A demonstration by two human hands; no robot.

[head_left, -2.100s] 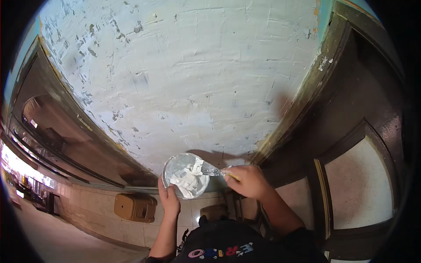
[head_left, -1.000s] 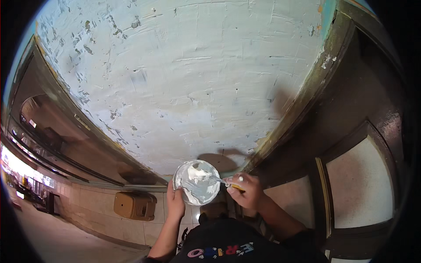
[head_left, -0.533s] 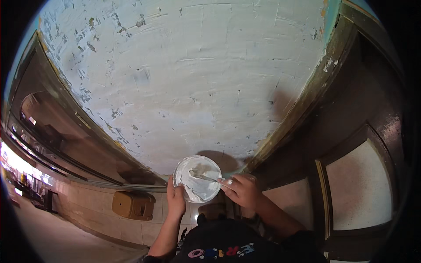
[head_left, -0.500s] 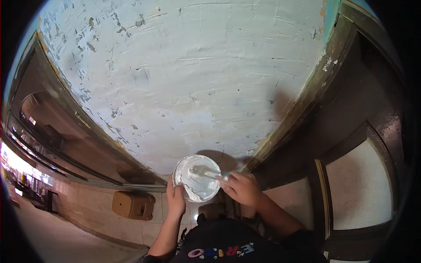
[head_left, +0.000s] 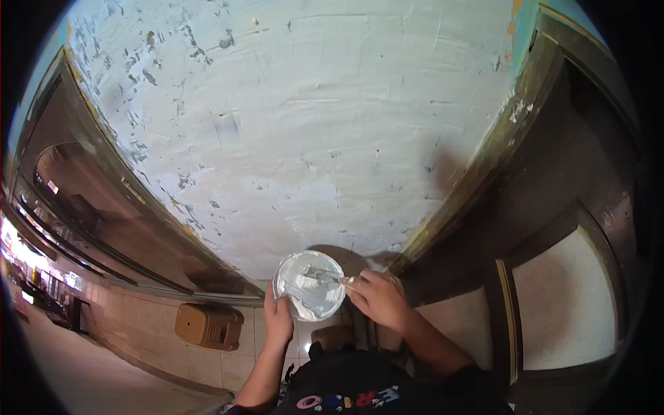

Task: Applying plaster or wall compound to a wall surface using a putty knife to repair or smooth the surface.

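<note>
My left hand (head_left: 279, 319) is wrapped around the left side of a round, pale tub (head_left: 333, 307), its thumb over the rim. White putty (head_left: 296, 282) is smeared across the inside. From the right, my right hand (head_left: 379, 297) grips the handle of a putty knife (head_left: 322, 275), whose blade is down in the tub and coated with putty. The handle is mostly hidden by my fingers. Beyond the tub rises a wall (head_left: 297, 138) skimmed in white, with ridges, pits and bare grey flecks, most of them at the upper left.
A brown plastic stool (head_left: 209, 326) stands on the tiled floor (head_left: 238, 366) at left. Another brown object (head_left: 333, 337) shows partly below the tub. A dark wooden frame with glass (head_left: 117, 200) borders the wall at left, and a dark door with pale panels (head_left: 567, 297) at right.
The putty knife has turned in the tub, so its blade now shows thinner and darker. The tub has shifted slightly left and down, with both hands still gripping as before.
</note>
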